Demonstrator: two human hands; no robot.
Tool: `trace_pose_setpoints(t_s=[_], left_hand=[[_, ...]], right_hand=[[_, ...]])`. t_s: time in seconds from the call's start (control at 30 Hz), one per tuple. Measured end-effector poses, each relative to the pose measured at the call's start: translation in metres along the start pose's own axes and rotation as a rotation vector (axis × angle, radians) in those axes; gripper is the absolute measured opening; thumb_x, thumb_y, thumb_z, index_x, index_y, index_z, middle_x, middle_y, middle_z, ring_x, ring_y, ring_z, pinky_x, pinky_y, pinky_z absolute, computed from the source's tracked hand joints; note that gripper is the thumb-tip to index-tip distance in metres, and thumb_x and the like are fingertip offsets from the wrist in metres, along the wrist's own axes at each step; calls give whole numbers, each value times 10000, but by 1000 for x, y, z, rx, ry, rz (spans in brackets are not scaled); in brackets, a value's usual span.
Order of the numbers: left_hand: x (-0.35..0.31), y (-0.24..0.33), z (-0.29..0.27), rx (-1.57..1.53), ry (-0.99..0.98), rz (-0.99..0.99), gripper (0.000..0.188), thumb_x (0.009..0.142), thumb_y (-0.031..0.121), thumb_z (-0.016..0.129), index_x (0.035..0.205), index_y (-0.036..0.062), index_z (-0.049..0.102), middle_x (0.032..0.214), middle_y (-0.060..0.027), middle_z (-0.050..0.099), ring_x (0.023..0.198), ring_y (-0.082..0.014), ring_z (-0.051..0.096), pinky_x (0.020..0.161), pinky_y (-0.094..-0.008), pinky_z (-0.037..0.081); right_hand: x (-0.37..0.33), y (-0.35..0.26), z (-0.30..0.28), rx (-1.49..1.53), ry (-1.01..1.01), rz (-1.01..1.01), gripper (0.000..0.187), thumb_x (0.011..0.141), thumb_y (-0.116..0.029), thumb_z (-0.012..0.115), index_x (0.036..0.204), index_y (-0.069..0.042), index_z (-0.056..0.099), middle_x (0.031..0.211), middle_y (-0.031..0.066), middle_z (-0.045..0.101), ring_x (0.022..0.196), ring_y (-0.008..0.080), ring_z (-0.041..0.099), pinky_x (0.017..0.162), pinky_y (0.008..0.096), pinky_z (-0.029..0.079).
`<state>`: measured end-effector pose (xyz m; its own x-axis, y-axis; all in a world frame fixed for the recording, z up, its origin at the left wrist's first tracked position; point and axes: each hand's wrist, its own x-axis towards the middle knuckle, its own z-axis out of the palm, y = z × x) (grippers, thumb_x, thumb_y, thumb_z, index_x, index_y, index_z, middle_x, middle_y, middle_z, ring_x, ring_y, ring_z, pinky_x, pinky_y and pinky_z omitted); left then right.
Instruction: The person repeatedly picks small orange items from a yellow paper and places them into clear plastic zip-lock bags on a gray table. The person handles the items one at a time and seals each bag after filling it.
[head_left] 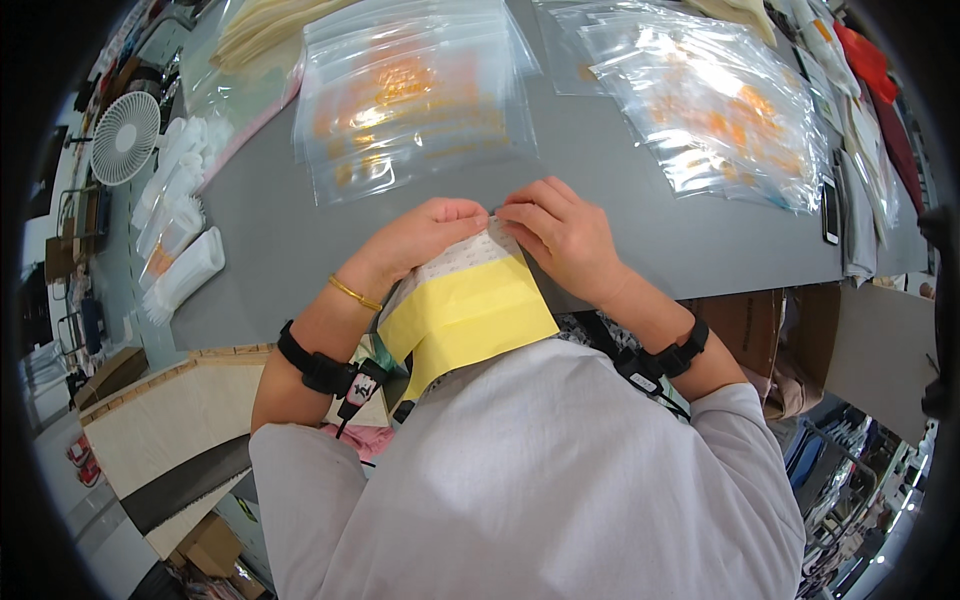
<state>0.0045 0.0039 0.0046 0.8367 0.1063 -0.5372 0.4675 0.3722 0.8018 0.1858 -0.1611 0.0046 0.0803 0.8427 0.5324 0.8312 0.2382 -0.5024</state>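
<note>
"What are we finding on the grey table [700,240]?"
"We're seeing a left stack of clear, orange-printed plastic bags [410,110], a right stack of similar bags [715,110], and a dark phone [830,210] lying just beside the latter."

- Left hand [425,235] and right hand [570,245]: two, at eleven and two o'clock
- Yellow-and-white sheet [480,305]: at least one, centre
- Piles of clear bags [430,115]: two, at eleven and two; bags too overlapped to count
- Black arm straps [303,362]: two, eight and four
- Gold bracelet [354,294]: one, nine
- White fan [126,138]: one, ten
</note>
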Motion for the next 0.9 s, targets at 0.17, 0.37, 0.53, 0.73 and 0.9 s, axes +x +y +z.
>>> trace_pose_setpoints(t_s=[0.17,0.37,0.53,0.73,0.9], left_hand=[[-1,-1,2,16,15,-11,240,1123,242,591,1161,33,704,1010,32,716,875,-24,665,771,-213,543],[-1,5,7,153,32,24,236,1124,242,583,1128,39,704,976,46,706,860,-45,653,755,-241,531],[-5,23,12,1318,404,418,128,1038,149,629,1021,31,677,1021,-40,711,908,-244,668,826,-390,541],[22,31,12,1514,409,822,84,933,117,654,949,37,673,1327,-132,641,1305,-331,571,1082,-454,476],[25,23,3,1447,363,742,92,958,137,651,982,52,675,1417,-159,611,1362,-346,546,1138,-467,443]], right_hand=[[-2,-2,3,3,25,19,167,800,-56,802,932,-121,724,969,-20,679,904,199,670,652,338,575],[0,-7,4,98,-14,189,141,837,-33,783,933,-99,705,968,25,668,939,257,672,712,344,577],[23,21,-16,399,26,440,80,966,-111,759,1001,-42,740,1034,58,702,913,182,672,785,316,542],[74,98,6,266,-196,610,170,948,-188,776,964,-20,787,1115,71,709,983,246,683,847,363,554],[72,107,24,77,-259,568,154,927,-195,790,924,-43,818,1149,44,712,1049,246,667,911,376,542]])
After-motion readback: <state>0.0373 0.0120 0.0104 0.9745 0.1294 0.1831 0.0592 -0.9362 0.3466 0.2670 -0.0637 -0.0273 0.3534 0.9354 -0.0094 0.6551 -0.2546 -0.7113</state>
